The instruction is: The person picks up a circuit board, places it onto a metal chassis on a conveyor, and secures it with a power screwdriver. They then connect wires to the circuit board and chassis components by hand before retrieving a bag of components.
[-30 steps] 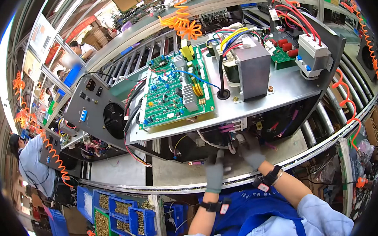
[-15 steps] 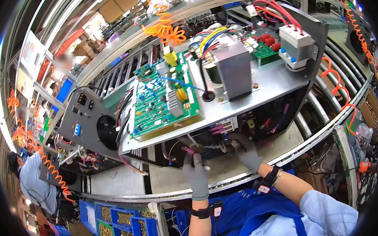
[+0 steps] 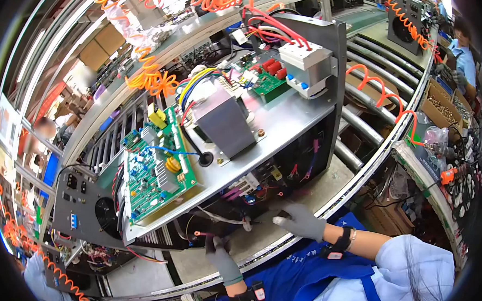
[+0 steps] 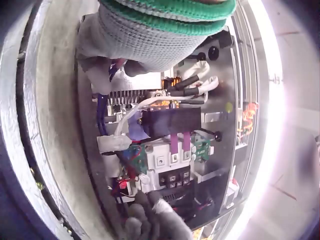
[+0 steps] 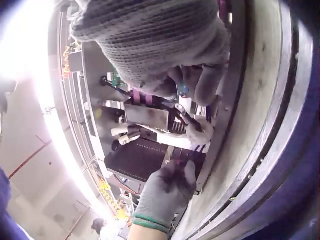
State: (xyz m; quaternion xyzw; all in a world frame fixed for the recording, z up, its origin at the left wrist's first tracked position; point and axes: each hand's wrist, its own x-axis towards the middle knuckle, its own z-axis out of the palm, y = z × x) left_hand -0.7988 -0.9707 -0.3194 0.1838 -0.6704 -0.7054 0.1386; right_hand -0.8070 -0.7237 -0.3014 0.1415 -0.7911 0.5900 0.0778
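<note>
The gloved left hand [image 3: 225, 263] is at the lower front edge of an open metal chassis [image 3: 275, 171], its fingertips pinching a thin wire with a ring terminal [image 3: 197, 233]. The left wrist view shows this glove [image 4: 150, 42] beside dark blue wires [image 4: 101, 112]. To its right, the gloved right hand [image 3: 301, 222] has its fingers loosely extended before the chassis opening. A white sleeved cable [image 3: 216, 216] hangs between the hands. In the right wrist view the right glove [image 5: 155, 47] is over a small blue part [image 5: 182, 89]; contact cannot be told.
On the chassis are a green circuit board [image 3: 155, 176], a transformer [image 3: 226, 125] and a white breaker [image 3: 306, 58]. Rollers [image 3: 365, 124] run to the right. Another fan panel [image 3: 88, 202] stands at left; orange coiled hoses [image 3: 152, 80] hang above. A person [image 3: 463, 61] is far right.
The head view has turned right, so the chassis appears further left. The right hand has drawn back from the wiring inside the chassis; the left hand stays by its lower edge with the ring-terminal wire.
</note>
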